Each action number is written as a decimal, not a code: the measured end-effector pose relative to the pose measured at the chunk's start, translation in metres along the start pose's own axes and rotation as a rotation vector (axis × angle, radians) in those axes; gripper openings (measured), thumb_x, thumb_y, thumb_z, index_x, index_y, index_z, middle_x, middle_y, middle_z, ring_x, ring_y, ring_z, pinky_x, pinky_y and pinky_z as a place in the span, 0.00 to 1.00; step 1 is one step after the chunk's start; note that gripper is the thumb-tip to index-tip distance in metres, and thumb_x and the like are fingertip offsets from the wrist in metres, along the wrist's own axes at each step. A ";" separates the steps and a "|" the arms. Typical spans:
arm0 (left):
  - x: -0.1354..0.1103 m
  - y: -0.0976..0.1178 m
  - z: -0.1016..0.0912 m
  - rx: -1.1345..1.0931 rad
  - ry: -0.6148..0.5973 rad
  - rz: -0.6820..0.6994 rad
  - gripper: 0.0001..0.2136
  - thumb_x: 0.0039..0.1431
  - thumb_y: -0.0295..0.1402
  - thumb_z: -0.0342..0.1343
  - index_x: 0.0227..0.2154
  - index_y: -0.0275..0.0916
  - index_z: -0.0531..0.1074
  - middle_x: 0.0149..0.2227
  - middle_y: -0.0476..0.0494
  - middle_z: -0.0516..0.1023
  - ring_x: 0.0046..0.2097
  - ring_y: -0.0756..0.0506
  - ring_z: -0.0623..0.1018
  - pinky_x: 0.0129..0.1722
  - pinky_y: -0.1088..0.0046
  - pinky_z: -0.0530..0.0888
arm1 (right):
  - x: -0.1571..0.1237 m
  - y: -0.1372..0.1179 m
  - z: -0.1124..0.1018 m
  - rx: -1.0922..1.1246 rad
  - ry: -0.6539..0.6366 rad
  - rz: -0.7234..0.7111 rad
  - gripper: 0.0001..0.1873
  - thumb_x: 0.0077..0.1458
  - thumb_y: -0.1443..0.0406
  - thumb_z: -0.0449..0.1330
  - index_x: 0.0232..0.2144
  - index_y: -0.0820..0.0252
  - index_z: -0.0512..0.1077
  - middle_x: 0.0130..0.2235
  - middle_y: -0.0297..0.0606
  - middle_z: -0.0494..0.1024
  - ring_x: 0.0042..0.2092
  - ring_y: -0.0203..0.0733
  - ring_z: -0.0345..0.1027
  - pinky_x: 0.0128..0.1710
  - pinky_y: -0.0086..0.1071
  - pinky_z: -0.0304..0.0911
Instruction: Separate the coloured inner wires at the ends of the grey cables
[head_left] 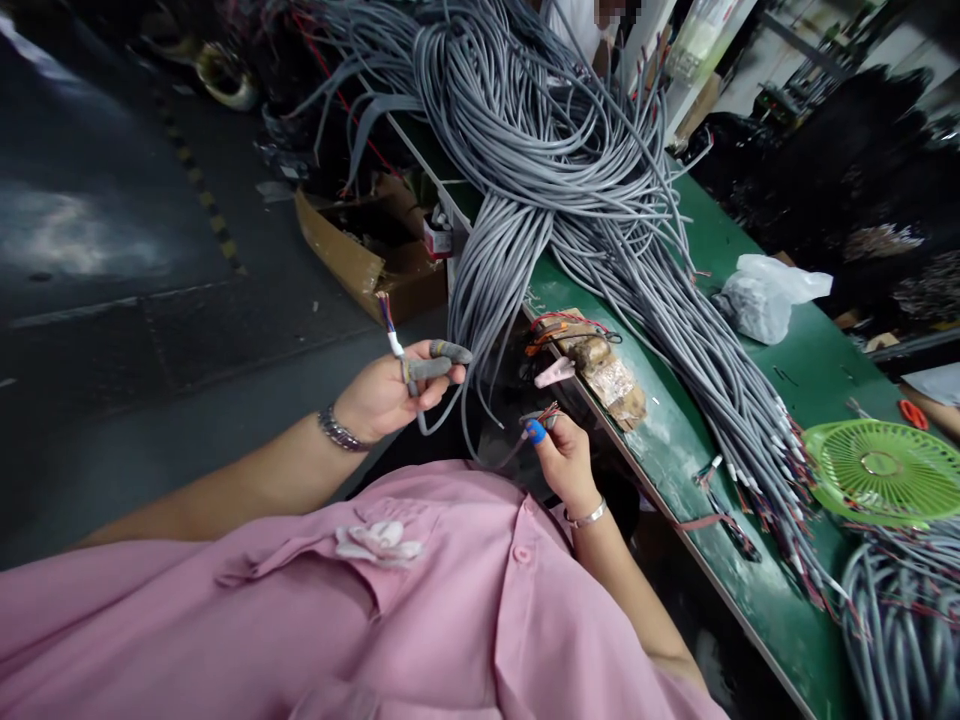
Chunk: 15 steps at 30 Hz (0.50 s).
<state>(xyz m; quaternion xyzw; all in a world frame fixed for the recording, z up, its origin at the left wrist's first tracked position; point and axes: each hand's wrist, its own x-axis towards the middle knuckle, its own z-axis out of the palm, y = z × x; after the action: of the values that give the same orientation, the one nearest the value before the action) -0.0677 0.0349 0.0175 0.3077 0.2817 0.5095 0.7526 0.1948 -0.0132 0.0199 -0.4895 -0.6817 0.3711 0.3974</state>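
Observation:
My left hand (401, 388), with grey finger covers and a bracelet at the wrist, is closed on a grey cable (395, 345) whose stripped end with coloured wires points up. My right hand (559, 450), with a blue cover on the thumb, pinches the other stripped end of a cable (546, 413), its red and coloured wires showing at the fingertips. Both hands are over my lap, just off the edge of the green bench (720, 250). A taped wooden fixture with clips (596, 362) sits on the bench edge right beside my right hand.
A huge bundle of grey cables (570, 160) drapes over the bench and down its side. A green fan guard (881, 470), a plastic bag (765, 295) and red scissors (911, 412) lie on the bench. A cardboard box (360, 250) stands on the floor. Another person stands at the far end.

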 end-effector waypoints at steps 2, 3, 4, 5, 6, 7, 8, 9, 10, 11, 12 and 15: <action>-0.001 -0.004 0.000 0.044 -0.020 -0.006 0.13 0.50 0.31 0.63 0.39 0.31 0.76 0.33 0.40 0.77 0.19 0.56 0.68 0.15 0.83 0.61 | -0.001 0.000 -0.002 0.062 0.038 0.060 0.13 0.57 0.57 0.59 0.27 0.59 0.73 0.27 0.35 0.72 0.29 0.36 0.64 0.31 0.30 0.61; -0.002 -0.006 0.003 0.092 -0.036 -0.011 0.13 0.51 0.31 0.63 0.40 0.32 0.75 0.34 0.40 0.78 0.22 0.55 0.71 0.17 0.83 0.64 | -0.002 -0.001 -0.002 0.117 0.056 0.105 0.13 0.57 0.57 0.59 0.28 0.59 0.74 0.26 0.34 0.72 0.27 0.35 0.63 0.29 0.29 0.61; -0.005 -0.008 0.006 0.161 -0.064 -0.020 0.14 0.51 0.31 0.62 0.42 0.33 0.75 0.37 0.39 0.78 0.27 0.52 0.75 0.22 0.82 0.68 | -0.001 -0.003 -0.002 0.183 0.074 0.153 0.13 0.57 0.56 0.59 0.29 0.59 0.74 0.26 0.33 0.72 0.25 0.34 0.63 0.26 0.28 0.60; -0.008 -0.011 0.012 0.246 -0.105 -0.031 0.15 0.52 0.30 0.62 0.44 0.34 0.75 0.41 0.38 0.78 0.34 0.49 0.78 0.28 0.80 0.71 | -0.001 -0.006 -0.002 0.255 0.089 0.195 0.13 0.57 0.56 0.59 0.30 0.60 0.74 0.25 0.33 0.72 0.24 0.33 0.62 0.24 0.28 0.60; -0.011 -0.014 0.019 0.337 -0.166 -0.038 0.16 0.52 0.29 0.62 0.46 0.36 0.74 0.45 0.37 0.78 0.42 0.45 0.78 0.35 0.77 0.73 | 0.000 -0.010 -0.001 0.327 0.103 0.226 0.13 0.57 0.55 0.59 0.30 0.60 0.74 0.25 0.33 0.73 0.22 0.32 0.63 0.23 0.27 0.60; -0.014 -0.018 0.026 0.430 -0.249 -0.054 0.18 0.52 0.29 0.62 0.47 0.37 0.73 0.48 0.37 0.77 0.48 0.43 0.76 0.41 0.74 0.73 | 0.002 -0.016 0.000 0.393 0.114 0.243 0.14 0.56 0.55 0.60 0.30 0.60 0.74 0.25 0.33 0.73 0.22 0.32 0.63 0.22 0.27 0.61; -0.016 -0.022 0.033 0.503 -0.331 -0.063 0.18 0.53 0.29 0.62 0.48 0.38 0.73 0.48 0.38 0.77 0.50 0.42 0.75 0.45 0.71 0.72 | 0.003 -0.023 0.002 0.449 0.121 0.246 0.14 0.56 0.55 0.60 0.28 0.60 0.73 0.25 0.33 0.74 0.22 0.32 0.65 0.23 0.27 0.63; -0.018 -0.027 0.040 0.558 -0.410 -0.071 0.17 0.53 0.30 0.62 0.47 0.38 0.74 0.47 0.39 0.77 0.50 0.42 0.75 0.46 0.70 0.72 | 0.005 -0.030 0.004 0.497 0.122 0.244 0.14 0.56 0.55 0.61 0.28 0.60 0.73 0.25 0.33 0.75 0.22 0.32 0.66 0.23 0.28 0.64; -0.019 -0.033 0.046 0.592 -0.463 -0.066 0.14 0.53 0.31 0.62 0.44 0.37 0.74 0.44 0.40 0.78 0.47 0.42 0.75 0.46 0.69 0.72 | 0.006 -0.037 0.007 0.535 0.113 0.240 0.14 0.55 0.55 0.61 0.28 0.60 0.72 0.25 0.33 0.75 0.22 0.33 0.67 0.23 0.28 0.65; -0.020 -0.038 0.051 0.609 -0.504 -0.070 0.11 0.54 0.32 0.61 0.41 0.36 0.75 0.41 0.41 0.78 0.44 0.43 0.76 0.45 0.69 0.72 | 0.007 -0.043 0.010 0.558 0.092 0.237 0.14 0.55 0.55 0.61 0.28 0.60 0.72 0.25 0.34 0.75 0.23 0.33 0.68 0.22 0.27 0.65; -0.019 -0.043 0.055 0.608 -0.530 -0.092 0.09 0.54 0.33 0.60 0.38 0.35 0.75 0.38 0.42 0.78 0.40 0.44 0.76 0.43 0.68 0.73 | 0.007 -0.048 0.013 0.570 0.067 0.236 0.13 0.55 0.55 0.61 0.29 0.60 0.72 0.25 0.34 0.76 0.23 0.34 0.69 0.21 0.27 0.65; -0.016 -0.053 0.059 0.529 -0.446 -0.168 0.08 0.57 0.35 0.57 0.32 0.34 0.72 0.30 0.45 0.75 0.30 0.48 0.74 0.32 0.70 0.74 | 0.005 -0.053 0.020 0.580 0.040 0.219 0.13 0.55 0.54 0.61 0.36 0.58 0.72 0.29 0.35 0.78 0.25 0.36 0.70 0.20 0.26 0.65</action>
<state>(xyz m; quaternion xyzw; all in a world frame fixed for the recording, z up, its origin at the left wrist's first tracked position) 0.0025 -0.0059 0.0181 0.5715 0.2570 0.2753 0.7291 0.1558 -0.0241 0.0594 -0.4334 -0.4826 0.5810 0.4916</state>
